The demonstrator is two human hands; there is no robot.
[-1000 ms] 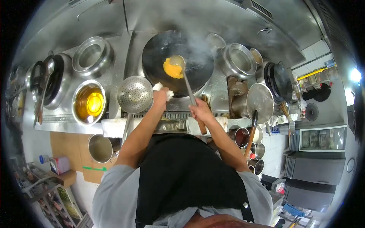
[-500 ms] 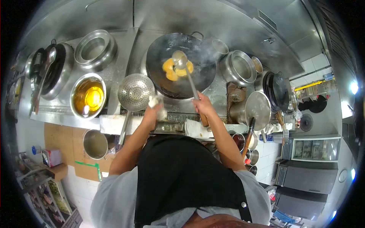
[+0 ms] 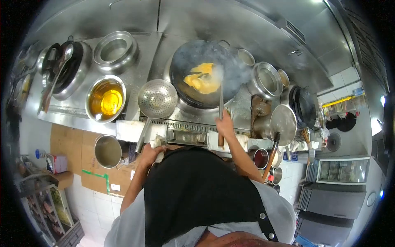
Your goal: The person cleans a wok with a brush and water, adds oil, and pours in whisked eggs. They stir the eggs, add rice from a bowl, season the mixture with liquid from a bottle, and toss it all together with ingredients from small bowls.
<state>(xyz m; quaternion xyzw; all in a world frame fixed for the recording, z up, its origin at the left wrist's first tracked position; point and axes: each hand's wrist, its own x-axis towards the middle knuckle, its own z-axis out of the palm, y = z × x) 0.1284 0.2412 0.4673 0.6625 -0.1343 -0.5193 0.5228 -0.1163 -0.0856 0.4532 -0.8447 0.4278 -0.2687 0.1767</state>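
My right hand [image 3: 225, 124] is wrapped round the wooden-ended handle of a ladle [image 3: 221, 94]. The shaft reaches up into a black wok [image 3: 184, 57], its bowl end blurred by steam at the right of the yellow egg [image 3: 204, 84]. The egg lies spread over the wok's middle. Low at the counter's front edge, my left hand [image 3: 150, 156] is closed on a crumpled white cloth [image 3: 156, 143]. Just above that hand, a perforated strainer [image 3: 158, 99] rests with its handle pointing down toward me.
A steel bowl of yellow oil [image 3: 106, 99] stands left of the strainer. Stacked steel pots [image 3: 113, 51] sit behind it. Right of the wok are more pots [image 3: 267, 80] and a large steel pan [image 3: 283, 125]. A pot [image 3: 108, 152] stands below the counter at left.
My left hand has drawn back toward my body with the cloth. The ladle has swung to the right in the wok, the egg has spread wider, and there is more steam.
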